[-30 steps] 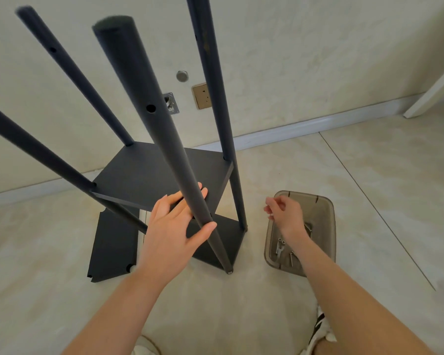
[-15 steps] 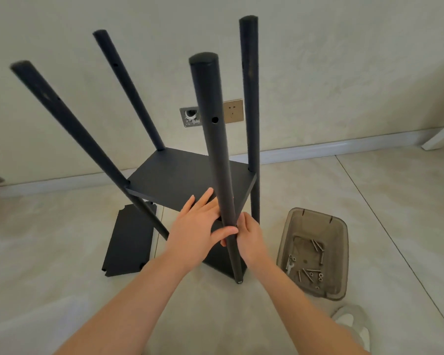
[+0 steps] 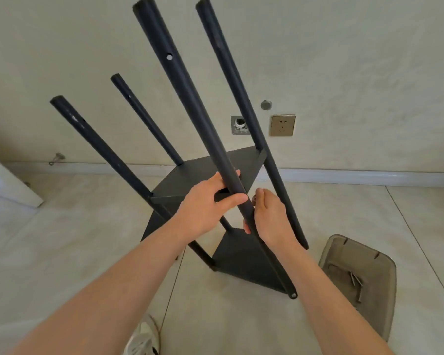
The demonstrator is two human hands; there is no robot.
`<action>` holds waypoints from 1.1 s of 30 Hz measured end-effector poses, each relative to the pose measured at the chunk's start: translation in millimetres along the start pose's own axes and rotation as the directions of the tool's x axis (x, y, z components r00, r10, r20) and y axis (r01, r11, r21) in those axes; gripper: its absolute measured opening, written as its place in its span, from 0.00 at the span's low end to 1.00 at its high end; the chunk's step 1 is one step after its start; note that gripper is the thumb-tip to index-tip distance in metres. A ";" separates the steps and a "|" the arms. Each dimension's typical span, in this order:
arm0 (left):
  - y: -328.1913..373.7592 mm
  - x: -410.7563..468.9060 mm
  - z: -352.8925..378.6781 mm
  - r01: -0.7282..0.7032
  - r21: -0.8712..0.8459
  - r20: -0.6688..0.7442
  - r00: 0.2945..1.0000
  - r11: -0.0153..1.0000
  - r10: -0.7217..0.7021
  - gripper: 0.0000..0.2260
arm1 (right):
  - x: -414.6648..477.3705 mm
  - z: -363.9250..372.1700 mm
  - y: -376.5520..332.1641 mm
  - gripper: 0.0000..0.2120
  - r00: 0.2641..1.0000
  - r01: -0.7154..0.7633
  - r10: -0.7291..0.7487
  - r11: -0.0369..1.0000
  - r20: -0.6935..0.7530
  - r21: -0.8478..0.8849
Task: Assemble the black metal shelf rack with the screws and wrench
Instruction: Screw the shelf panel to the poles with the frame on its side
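Rightward, tray rim (image 3: pixel 328 248) near rack (image 3: pixel 244 257); left hand (image 3: pixel 203 211) grips pole (image 3: pixel 190 98).

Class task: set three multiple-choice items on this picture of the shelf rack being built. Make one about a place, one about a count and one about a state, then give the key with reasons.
1. Relative to the rack, where is the tray with the screws?
A. on its left
B. on its right
C. on its upper shelf

2. How many poles does the rack have?
A. two
B. three
C. four

3. What is the left hand doing?
A. lying flat on the floor
B. gripping the nearest pole
C. holding a wrench

Key:
1 B, the tray sits at lower right, beside the rack's foot.
2 C, four pole tops show.
3 B, its thumb and fingers wrap round that pole.
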State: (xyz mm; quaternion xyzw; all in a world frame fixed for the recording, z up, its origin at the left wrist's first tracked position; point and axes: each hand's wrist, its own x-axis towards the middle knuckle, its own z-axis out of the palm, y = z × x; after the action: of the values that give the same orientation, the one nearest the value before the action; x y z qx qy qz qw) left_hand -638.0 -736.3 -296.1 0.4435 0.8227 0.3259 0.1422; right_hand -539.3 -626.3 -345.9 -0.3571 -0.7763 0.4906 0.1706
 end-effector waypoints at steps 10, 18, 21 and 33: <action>-37.2 -51.1 -30.3 0.207 -0.288 -0.142 0.956 0.935 -0.255 0.11 | -21.0 31.6 -30.4 0.07 0.966 0.256 -0.251 0.962 0.061 -0.100; -67.5 -95.6 -13.0 0.283 -0.443 -0.218 0.887 0.851 -0.408 0.23 | -39.3 56.3 -32.7 0.09 0.940 0.340 -0.310 0.891 0.144 -0.302; -78.2 -111.2 -7.0 0.312 -0.494 -0.187 0.873 0.812 -0.450 0.17 | -43.8 63.7 -30.7 0.11 0.933 0.359 -0.315 0.849 0.174 -0.389; -104.8 -143.7 38.4 0.473 -0.571 -0.018 0.810 0.671 -0.586 0.07 | -58.2 75.4 1.2 0.11 0.922 0.380 -0.255 0.734 0.291 -0.562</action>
State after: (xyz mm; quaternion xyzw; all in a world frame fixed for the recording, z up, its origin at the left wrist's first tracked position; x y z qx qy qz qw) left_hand -603.4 -880.0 -402.1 0.0906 0.7990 0.5312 0.2668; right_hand -545.2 -716.3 -376.8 -0.2047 -0.9546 0.2103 0.0516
